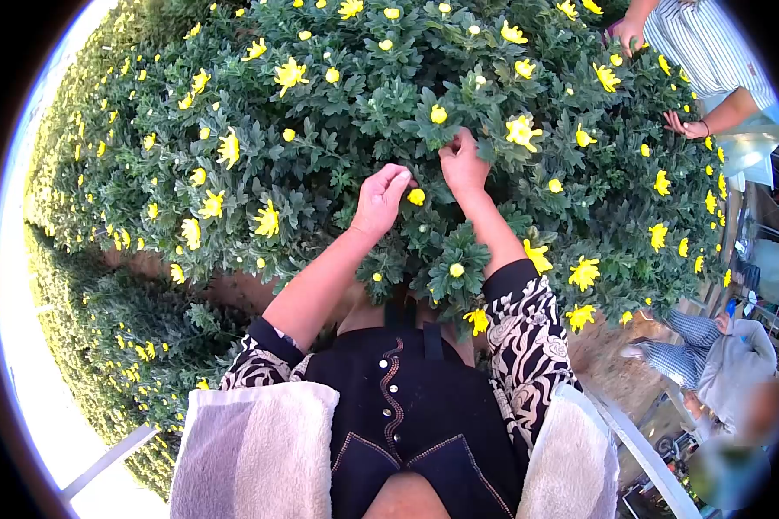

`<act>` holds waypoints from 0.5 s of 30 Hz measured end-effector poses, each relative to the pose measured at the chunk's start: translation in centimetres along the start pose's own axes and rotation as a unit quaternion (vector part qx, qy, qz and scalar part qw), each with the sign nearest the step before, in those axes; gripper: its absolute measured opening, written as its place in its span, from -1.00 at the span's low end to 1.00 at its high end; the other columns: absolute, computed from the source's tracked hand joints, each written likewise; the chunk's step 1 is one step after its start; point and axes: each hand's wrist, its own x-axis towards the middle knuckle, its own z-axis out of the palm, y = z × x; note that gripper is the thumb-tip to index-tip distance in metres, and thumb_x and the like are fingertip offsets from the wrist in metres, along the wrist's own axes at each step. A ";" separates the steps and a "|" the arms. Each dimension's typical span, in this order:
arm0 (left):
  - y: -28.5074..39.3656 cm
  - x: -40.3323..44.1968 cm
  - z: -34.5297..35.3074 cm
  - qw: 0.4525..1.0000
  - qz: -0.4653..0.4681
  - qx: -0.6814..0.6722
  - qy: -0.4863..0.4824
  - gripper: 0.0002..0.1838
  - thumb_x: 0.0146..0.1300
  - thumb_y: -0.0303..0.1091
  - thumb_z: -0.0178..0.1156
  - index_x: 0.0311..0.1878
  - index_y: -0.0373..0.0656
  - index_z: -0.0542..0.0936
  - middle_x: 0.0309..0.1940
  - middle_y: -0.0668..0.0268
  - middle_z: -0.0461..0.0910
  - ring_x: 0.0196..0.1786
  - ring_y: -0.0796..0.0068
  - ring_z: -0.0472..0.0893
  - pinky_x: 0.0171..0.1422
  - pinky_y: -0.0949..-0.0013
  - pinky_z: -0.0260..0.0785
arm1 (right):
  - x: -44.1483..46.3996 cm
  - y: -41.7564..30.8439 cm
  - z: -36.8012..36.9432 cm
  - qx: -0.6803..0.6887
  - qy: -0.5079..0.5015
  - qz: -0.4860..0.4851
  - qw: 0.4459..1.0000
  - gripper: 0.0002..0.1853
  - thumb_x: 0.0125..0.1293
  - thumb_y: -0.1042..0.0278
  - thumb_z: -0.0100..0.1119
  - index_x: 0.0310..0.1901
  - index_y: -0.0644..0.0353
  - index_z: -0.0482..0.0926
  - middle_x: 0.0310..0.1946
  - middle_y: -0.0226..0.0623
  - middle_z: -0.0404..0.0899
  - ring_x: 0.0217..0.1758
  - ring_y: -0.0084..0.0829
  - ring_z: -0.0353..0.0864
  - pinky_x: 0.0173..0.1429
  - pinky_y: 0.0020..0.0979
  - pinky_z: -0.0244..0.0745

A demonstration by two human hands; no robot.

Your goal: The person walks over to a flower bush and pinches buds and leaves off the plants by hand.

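Outdoor setting in daylight: along your left edge, a blown-out white expanse [17, 285] bounds the scene, its detail lost to glare, and the leaves nearest it look sunlit. A strip of brown soil [242, 290] separates a second planted row [125, 346] at your lower left. On your right lies bare earth [610, 350]; beyond it, indistinct clutter [770, 259] crowds the margin. Pale bars [639, 450] slant through both lower corners.

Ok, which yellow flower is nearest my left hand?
The small rounded bloom just right of your left hand, between it and your right forearm; other flowers sit farther away.
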 end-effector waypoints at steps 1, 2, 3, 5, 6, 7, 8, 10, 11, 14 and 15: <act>-0.4 1.0 -0.3 1.000 0.004 0.004 0.018 -0.83 0.39 -0.36 0.14 -0.12 -0.27 0.59 -0.27 0.36 0.65 -0.19 0.62 0.56 0.01 0.46 0.41 | -0.7 -0.7 -0.7 0.009 0.001 0.014 1.000 -0.52 0.03 0.11 0.43 -0.06 0.12 0.50 -0.35 -0.21 0.69 -0.22 -0.11 0.69 -0.08 -0.12 0.55; -0.8 2.0 -0.5 1.000 -0.006 0.023 0.017 -0.81 0.33 -0.37 0.19 -0.09 -0.28 0.58 -0.30 0.33 0.66 -0.23 0.61 0.58 -0.06 0.46 0.43 | -1.3 -1.8 -1.0 -0.004 0.057 0.016 0.998 -0.49 -0.02 0.14 0.49 -0.09 0.17 0.48 -0.33 -0.16 0.69 -0.21 -0.07 0.70 -0.10 -0.11 0.55; -1.2 2.8 -0.6 0.999 -0.018 0.043 0.016 -0.77 0.28 -0.39 0.24 -0.05 -0.28 0.57 -0.33 0.29 0.66 -0.27 0.59 0.59 -0.12 0.45 0.45 | -1.1 -1.9 -0.9 -0.005 0.055 0.015 0.998 -0.49 -0.02 0.14 0.49 -0.09 0.17 0.48 -0.33 -0.16 0.69 -0.21 -0.07 0.70 -0.10 -0.11 0.55; 0.1 4.0 -0.2 0.998 -0.026 0.045 0.023 -0.65 0.22 -0.38 0.29 0.05 -0.26 0.54 -0.34 0.28 0.66 -0.30 0.57 0.59 -0.14 0.44 0.46 | -0.6 -2.1 -0.3 -0.040 0.122 -0.010 0.992 -0.49 0.03 0.12 0.46 -0.07 0.21 0.48 -0.28 -0.08 0.69 -0.20 -0.01 0.69 -0.09 -0.10 0.55; 0.6 4.5 0.1 0.998 -0.033 0.048 0.027 -0.52 0.16 -0.37 0.35 0.15 -0.24 0.51 -0.35 0.27 0.66 -0.33 0.55 0.59 -0.16 0.43 0.48 | -0.3 -2.4 -0.4 -0.002 0.090 0.019 0.996 -0.59 0.12 0.24 0.35 -0.03 0.20 0.51 -0.20 -0.03 0.66 -0.10 0.06 0.65 0.02 -0.01 0.50; 0.8 5.2 0.1 0.998 -0.034 0.048 0.026 -0.52 0.16 -0.37 0.35 0.15 -0.24 0.51 -0.35 0.27 0.66 -0.33 0.55 0.59 -0.16 0.43 0.48 | -0.1 -2.2 -0.1 -0.003 0.090 0.021 0.996 -0.59 0.12 0.24 0.35 -0.03 0.20 0.51 -0.20 -0.03 0.66 -0.10 0.06 0.65 0.02 -0.01 0.50; 1.2 5.8 0.2 0.997 -0.037 0.062 0.030 -0.42 0.13 -0.34 0.38 0.23 -0.21 0.47 -0.30 0.25 0.65 -0.32 0.52 0.59 -0.13 0.40 0.49 | 0.2 -1.8 0.2 0.015 0.095 -0.003 0.995 -0.65 0.12 0.27 0.33 -0.07 0.19 0.55 -0.20 -0.03 0.66 -0.09 0.06 0.65 0.00 -0.01 0.50; 1.2 6.8 0.7 0.988 -0.014 0.146 0.055 -0.26 0.12 -0.39 0.42 0.38 -0.21 0.36 -0.11 0.21 0.59 -0.26 0.52 0.59 -0.05 0.46 0.47 | 0.2 -0.5 1.0 0.082 0.099 -0.054 0.990 -0.74 0.07 0.40 0.29 -0.15 0.16 0.62 -0.25 -0.04 0.66 -0.14 0.00 0.67 -0.07 -0.09 0.52; 1.2 7.2 0.9 0.988 -0.014 0.144 0.055 -0.26 0.12 -0.39 0.42 0.38 -0.21 0.36 -0.11 0.21 0.59 -0.26 0.52 0.59 -0.05 0.46 0.47 | 0.1 0.2 1.3 0.080 0.100 -0.054 0.990 -0.74 0.07 0.40 0.29 -0.15 0.16 0.62 -0.25 -0.04 0.66 -0.14 0.00 0.67 -0.07 -0.09 0.52; -0.4 8.2 1.6 0.949 0.216 0.205 0.105 -0.44 0.15 -0.36 0.42 0.22 -0.21 0.50 -0.12 0.33 0.58 -0.25 0.51 0.57 0.01 0.44 0.46 | -0.3 2.5 2.9 0.202 0.013 -0.173 0.964 -0.77 0.08 0.62 0.21 -0.18 0.21 0.64 -0.34 -0.15 0.69 -0.35 -0.28 0.69 -0.22 -0.39 0.54; -0.3 8.1 1.6 0.949 0.215 0.204 0.104 -0.44 0.15 -0.36 0.42 0.22 -0.21 0.50 -0.12 0.33 0.58 -0.25 0.51 0.57 0.01 0.44 0.46 | -0.4 2.8 3.0 0.201 0.012 -0.171 0.964 -0.77 0.08 0.62 0.21 -0.18 0.21 0.64 -0.34 -0.15 0.69 -0.35 -0.28 0.69 -0.22 -0.39 0.54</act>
